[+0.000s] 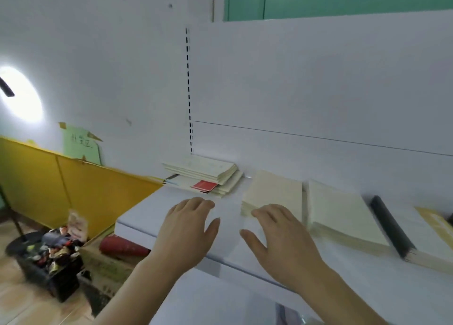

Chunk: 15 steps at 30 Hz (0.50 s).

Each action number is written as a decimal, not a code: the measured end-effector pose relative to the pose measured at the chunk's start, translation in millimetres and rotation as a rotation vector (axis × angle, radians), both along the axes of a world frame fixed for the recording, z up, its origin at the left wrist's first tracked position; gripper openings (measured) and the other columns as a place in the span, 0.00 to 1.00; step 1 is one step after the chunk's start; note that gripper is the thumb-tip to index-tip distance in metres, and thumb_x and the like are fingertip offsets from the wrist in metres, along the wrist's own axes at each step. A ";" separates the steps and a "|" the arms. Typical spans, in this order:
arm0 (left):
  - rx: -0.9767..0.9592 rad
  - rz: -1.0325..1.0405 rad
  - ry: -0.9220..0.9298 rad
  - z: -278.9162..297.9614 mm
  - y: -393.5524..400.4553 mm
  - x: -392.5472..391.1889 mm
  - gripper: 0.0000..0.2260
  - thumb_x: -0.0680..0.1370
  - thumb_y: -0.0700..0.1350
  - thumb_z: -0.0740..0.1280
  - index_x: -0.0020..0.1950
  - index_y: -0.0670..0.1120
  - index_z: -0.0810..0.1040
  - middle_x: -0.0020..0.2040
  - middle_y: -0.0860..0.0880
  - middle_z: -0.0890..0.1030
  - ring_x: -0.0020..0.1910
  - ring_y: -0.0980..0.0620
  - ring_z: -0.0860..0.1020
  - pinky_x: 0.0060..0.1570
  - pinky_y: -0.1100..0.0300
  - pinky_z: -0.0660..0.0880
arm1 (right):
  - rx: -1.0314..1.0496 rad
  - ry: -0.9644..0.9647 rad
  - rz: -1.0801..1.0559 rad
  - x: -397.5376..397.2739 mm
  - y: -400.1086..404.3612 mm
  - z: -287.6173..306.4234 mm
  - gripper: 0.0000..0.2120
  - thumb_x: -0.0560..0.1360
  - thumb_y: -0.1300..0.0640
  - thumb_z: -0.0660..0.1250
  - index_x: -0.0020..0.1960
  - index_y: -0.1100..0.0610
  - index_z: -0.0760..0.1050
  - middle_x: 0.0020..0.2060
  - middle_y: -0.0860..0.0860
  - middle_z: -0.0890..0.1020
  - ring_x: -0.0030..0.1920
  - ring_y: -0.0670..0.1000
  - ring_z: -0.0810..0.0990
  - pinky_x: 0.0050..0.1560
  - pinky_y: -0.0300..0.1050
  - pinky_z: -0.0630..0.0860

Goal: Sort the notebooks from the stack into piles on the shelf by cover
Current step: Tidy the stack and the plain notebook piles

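A stack of notebooks point(204, 175) lies at the back left of the white shelf point(152, 209); one lower cover shows a red patch. Two cream piles sit to its right: a small one point(274, 192) and a larger one point(343, 217). My left hand point(186, 231) hovers palm down over the bare shelf in front of the stack, fingers apart, holding nothing. My right hand point(279, 241) is also open, its fingertips at the near edge of the small cream pile.
A dark-spined book point(392, 226) lies right of the larger pile, with a tan cover point(436, 221) beyond it. Below the shelf on the left are a black crate of clutter point(51, 258), a red roll point(122, 246) and a yellow panel point(81, 192).
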<state>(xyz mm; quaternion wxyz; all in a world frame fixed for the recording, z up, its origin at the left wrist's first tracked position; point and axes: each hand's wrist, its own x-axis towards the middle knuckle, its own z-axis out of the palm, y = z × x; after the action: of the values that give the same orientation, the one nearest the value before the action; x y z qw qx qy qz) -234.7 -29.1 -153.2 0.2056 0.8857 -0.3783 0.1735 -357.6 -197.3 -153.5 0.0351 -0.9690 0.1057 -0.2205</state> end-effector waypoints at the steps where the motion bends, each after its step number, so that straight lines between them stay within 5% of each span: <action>1: -0.002 0.003 0.002 0.2 6.5 11.0 0.19 0.82 0.56 0.59 0.72 0.53 0.71 0.70 0.56 0.74 0.68 0.54 0.71 0.68 0.58 0.66 | 0.000 -0.006 0.003 14.1 5.1 1.6 0.26 0.80 0.38 0.53 0.69 0.53 0.71 0.64 0.47 0.75 0.66 0.49 0.70 0.68 0.44 0.68; 15: -0.021 -0.026 0.158 4.4 -10.7 161.2 0.20 0.84 0.53 0.57 0.74 0.50 0.69 0.71 0.54 0.72 0.69 0.53 0.71 0.64 0.61 0.69 | -0.059 0.076 0.019 221.0 -17.3 2.6 0.22 0.80 0.46 0.56 0.69 0.58 0.67 0.65 0.54 0.72 0.68 0.56 0.67 0.69 0.52 0.65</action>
<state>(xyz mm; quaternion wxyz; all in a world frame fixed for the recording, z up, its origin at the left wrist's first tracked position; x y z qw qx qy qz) -73.5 -39.8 -148.9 0.2464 0.8895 -0.3704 0.1046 -136.6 -214.6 -150.9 0.0048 -0.9783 0.0911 -0.1860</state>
